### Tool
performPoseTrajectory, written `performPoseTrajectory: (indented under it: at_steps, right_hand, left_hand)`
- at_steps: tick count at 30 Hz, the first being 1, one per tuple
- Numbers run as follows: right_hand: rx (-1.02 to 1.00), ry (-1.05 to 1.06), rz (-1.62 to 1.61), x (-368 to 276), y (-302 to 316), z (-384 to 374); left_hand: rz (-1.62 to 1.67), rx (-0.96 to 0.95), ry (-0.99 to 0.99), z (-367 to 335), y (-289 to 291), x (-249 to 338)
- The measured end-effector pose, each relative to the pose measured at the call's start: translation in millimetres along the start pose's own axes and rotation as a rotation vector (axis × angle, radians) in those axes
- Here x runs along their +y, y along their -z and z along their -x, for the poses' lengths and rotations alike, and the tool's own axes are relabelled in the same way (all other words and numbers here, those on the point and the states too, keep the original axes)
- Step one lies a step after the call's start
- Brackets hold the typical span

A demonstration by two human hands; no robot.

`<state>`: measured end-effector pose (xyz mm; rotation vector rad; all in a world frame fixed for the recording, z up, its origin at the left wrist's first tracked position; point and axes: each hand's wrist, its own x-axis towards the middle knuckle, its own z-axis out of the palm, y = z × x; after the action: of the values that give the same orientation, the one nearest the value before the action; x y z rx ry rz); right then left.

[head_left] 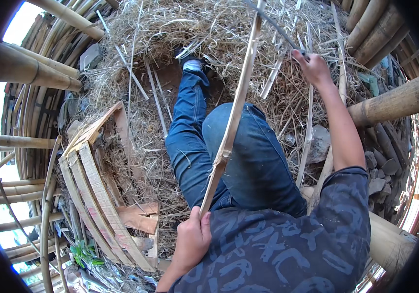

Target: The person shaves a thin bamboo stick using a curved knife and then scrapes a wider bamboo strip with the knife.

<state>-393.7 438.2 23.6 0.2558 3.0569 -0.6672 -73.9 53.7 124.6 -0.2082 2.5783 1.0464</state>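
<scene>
My left hand (196,238) is closed round the lower end of a long split bamboo strip (237,110). The strip slants up across my bent right knee and runs out past the top edge; a rough node with frayed fibres sits partway along it. In my right hand (313,71), fingers wrapped round its handle, is a long dark knife (279,30). Its thin blade points up and left and crosses the strip near the top edge; I cannot tell whether they touch. The handle is mostly hidden by my fingers.
Bamboo shavings (170,31) cover the ground around my legs, with loose split strips (273,78) among them. A slatted wooden crate (103,195) lies at left. Thick bamboo poles (395,100) jut in from both sides. Stones (320,141) lie at right, beside my arm.
</scene>
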Motion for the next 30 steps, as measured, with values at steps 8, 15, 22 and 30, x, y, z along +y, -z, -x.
performPoseTrajectory:
  at_steps: [8,15,22,30]
  right_hand:
    - [-0.039,0.209,-0.193,-29.5,-7.3,74.9]
    - [-0.045,0.546,0.022,-83.3,1.5,105.5]
    - [-0.053,0.425,-0.104,-44.7,-7.3,31.6]
    - [-0.037,0.425,0.011,-42.9,-15.9,10.5]
  left_hand:
    - [0.018,-0.044,-0.026,-15.1,-4.9,-3.4]
    - [0.018,-0.049,0.016,-23.4,-3.7,3.9]
    - [-0.026,-0.007,-0.053,-16.1,-4.4,1.8]
    - [0.002,-0.018,-0.022,-13.4,-1.8,5.7]
